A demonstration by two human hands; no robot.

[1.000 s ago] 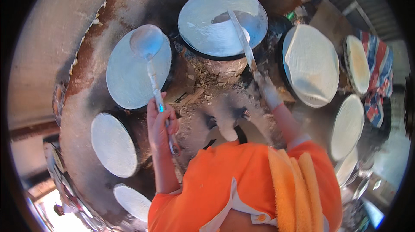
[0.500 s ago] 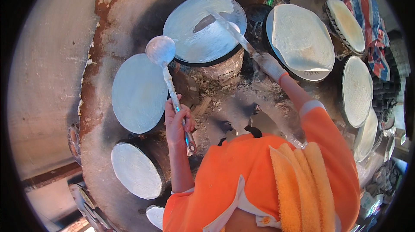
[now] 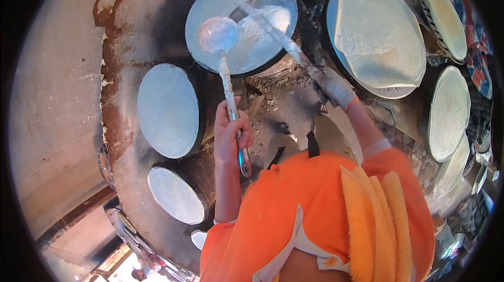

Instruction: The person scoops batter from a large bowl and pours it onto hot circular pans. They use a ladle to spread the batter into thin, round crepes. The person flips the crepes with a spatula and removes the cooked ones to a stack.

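My left hand [image 3: 233,134] is wrapped round the metal handle of a ladle [image 3: 218,34], whose batter-coated round bowl hangs over the far round griddle. White batter [image 3: 220,1] covers much of that griddle, with a dark bare patch left of a brighter mound. In a pale work glove, my right hand [image 3: 334,89] grips a long flat spatula [image 3: 281,39]. Its whitish blade reaches left across the batter and is blurred by motion; I cannot tell whether it touches the surface. The tip of the blade lies near the dark patch.
A round base [image 3: 396,92] at right carries a broad white sheet of flatbread [image 3: 378,35]. More white discs stand at left, such as one griddle [image 3: 169,111] and a lower one [image 3: 176,195]. Further flatbreads [image 3: 450,114] line the right side. Stone-like ledge [image 3: 131,98] surrounds me.
The ladle's bowl has moved right, from beside the far griddle to over it. The spatula blade has shifted across the batter, where a brighter mound now shows. Both hands keep their grips.
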